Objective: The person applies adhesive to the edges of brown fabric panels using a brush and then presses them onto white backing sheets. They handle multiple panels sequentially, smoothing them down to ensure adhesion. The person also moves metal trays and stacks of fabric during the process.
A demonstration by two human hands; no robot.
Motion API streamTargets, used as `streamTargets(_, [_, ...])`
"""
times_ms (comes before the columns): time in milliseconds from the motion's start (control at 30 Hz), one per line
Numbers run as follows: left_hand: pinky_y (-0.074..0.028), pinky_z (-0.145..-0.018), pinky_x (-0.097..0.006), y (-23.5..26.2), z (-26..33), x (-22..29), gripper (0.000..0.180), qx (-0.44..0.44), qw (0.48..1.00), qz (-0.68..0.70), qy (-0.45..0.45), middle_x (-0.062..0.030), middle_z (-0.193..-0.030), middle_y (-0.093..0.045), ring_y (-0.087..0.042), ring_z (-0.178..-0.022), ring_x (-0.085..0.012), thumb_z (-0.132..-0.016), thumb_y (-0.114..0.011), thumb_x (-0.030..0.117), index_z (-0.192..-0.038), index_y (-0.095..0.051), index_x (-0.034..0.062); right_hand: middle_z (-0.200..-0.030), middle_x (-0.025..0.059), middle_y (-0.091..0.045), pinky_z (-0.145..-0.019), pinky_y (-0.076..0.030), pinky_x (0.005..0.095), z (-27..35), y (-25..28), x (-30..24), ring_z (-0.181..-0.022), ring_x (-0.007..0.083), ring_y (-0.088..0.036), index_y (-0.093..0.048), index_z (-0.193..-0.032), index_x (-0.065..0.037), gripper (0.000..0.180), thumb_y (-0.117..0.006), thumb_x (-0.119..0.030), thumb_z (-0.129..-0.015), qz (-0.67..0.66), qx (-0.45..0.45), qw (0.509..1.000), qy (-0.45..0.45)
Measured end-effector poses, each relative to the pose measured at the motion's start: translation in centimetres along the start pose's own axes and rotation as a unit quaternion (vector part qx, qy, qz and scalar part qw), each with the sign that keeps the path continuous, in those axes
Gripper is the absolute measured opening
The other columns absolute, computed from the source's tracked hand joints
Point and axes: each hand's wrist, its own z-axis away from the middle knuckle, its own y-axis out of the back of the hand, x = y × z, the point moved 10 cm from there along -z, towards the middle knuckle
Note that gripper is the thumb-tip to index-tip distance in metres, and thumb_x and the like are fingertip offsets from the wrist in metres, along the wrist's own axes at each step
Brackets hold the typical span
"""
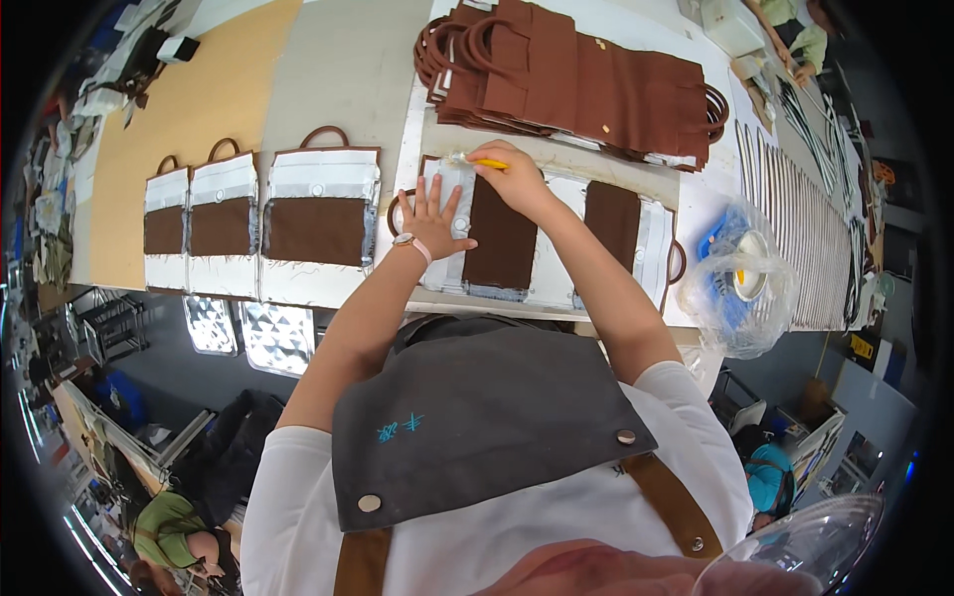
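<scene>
Head view, hands (pixel 467 204) on flat brown-silver panel (pixel 502 243)

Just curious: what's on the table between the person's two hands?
In the head view, only the silver panel lies between the left hand and the right hand, which holds a yellow tool.

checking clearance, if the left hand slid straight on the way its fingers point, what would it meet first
Probably the yellow-handled tool in the right hand, just beyond the left hand fingertips on the silver and brown bag panel; height is unclear.
</scene>
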Motion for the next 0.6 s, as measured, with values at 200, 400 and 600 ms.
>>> streamTargets(200, [0.006, -0.101, -0.063, 0.1, 0.0, -0.1, 0.099, -0.002, 1.0, 0.023, -0.008, -0.0185, -0.149, 0.008, 0.014, -0.135, -0.0397, -0.073, -0.041, 0.075, -0.145, -0.003, 0.0187, -0.096, 0.0118, -0.059, -0.079, -0.046, 0.0326, -1.9, -2.0, 1.2, -0.09, 0.0285, -0.057, -0.064, -0.091, -0.001, 0.015, -0.058, 0.0, -0.078, 0.049, 0.003, 0.998, 0.042])
streamTargets(400, [0.005, -0.102, -0.064, 0.2, 0.2, -0.2, 0.099, 0.01, 0.999, 0.034, -0.012, -0.018, -0.149, 0.007, 0.012, -0.136, -0.0389, -0.073, -0.041, 0.076, -0.145, -0.003, 0.0198, -0.093, 0.0131, -0.058, -0.078, -0.046, 0.0329, -0.1, -3.5, 0.3, -0.089, 0.0293, -0.057, -0.064, -0.087, -0.001, 0.012, -0.059, 0.001, -0.076, 0.054, -0.016, 0.998, 0.033])
streamTargets(600, [0.006, -0.101, -0.064, -0.1, 0.2, -0.6, 0.099, 0.007, 0.999, 0.046, -0.006, -0.0168, -0.15, 0.008, 0.013, -0.136, -0.0385, -0.073, -0.04, 0.075, -0.145, -0.001, 0.0208, -0.089, 0.0112, -0.059, -0.076, -0.047, 0.0321, -0.1, -1.3, 0.8, -0.086, 0.0277, -0.058, -0.064, -0.081, -0.001, 0.007, -0.06, 0.0, -0.075, 0.083, -0.018, 0.996, 0.023])
